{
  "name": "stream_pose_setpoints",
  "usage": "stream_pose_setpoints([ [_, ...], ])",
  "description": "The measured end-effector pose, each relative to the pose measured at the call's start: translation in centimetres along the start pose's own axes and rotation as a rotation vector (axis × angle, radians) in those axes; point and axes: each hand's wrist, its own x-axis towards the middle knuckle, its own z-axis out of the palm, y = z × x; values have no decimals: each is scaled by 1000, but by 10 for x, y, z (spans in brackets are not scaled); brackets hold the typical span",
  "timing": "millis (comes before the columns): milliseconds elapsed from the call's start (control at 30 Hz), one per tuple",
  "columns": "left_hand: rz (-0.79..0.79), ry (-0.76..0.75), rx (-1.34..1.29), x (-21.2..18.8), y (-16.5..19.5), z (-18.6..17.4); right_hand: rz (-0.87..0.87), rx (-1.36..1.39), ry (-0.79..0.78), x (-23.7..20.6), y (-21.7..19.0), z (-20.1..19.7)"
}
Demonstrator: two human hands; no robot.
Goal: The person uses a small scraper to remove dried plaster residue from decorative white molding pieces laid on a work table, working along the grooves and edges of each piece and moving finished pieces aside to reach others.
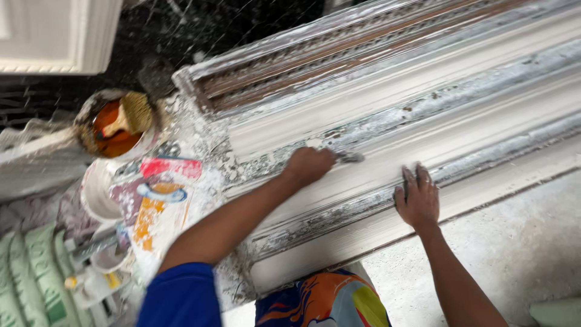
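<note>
A long moulded wooden frame (460, 103), coated in white filler, lies slanted across the view. My left hand (308, 165) is closed around a small scraper (350, 157) whose blade presses into a groove of the moulding. My right hand (417, 198) lies flat, fingers together, on the frame's lower band, a little to the right of the scraper. White paste is smeared unevenly along the grooves, and bare brown wood shows in the upper ridges.
A tin (115, 124) with orange-brown liquid and a brush stands left of the frame's end. Near it are a white bowl (97, 194), a colourful printed sack (158, 206) and green sacks (30, 272). A white panelled door piece (57, 33) sits top left. Dusty grey floor (514, 248) lies right.
</note>
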Motion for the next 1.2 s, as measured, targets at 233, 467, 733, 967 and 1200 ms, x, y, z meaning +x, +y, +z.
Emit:
stream_pose_setpoints([
  [233,8,-182,-40,27,-7,-39,29,-29,-74,4,4,-2],
  [467,71,-69,3,7,-2,-44,-14,-79,-65,1,0,5],
  [733,89,37,8,351,129,-27,-178,245,-143,1,37,-25],
  [967,127,60,144,561,215,-22,-56,301,159,35,299,-76],
  [1200,173,-181,289,579,202,-70,13,312,277,63,470,-137],
])
